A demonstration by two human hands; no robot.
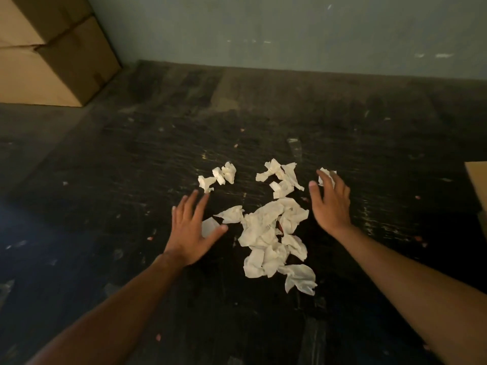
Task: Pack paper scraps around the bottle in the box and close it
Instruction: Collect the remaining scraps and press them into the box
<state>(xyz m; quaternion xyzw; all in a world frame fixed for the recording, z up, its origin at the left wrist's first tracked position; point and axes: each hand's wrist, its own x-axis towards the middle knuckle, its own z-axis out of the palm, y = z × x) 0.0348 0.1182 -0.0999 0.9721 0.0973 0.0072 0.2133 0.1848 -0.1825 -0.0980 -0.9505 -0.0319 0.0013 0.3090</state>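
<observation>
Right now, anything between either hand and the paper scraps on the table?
Nothing visible. The left hand lies open over a small scrap at the edge of the paper scraps; the right hand already touches one far scrap. Only bare dark table lies between.

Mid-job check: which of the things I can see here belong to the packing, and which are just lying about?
For the job:
- paper scraps, loose on the dark table
- left hand and right hand, both spread over the scraps
- cardboard edge at far right, perhaps the box; no bottle in view

Lying about:
- stacked cardboard boxes, far left corner
- small pink bits scattered on the table
</observation>
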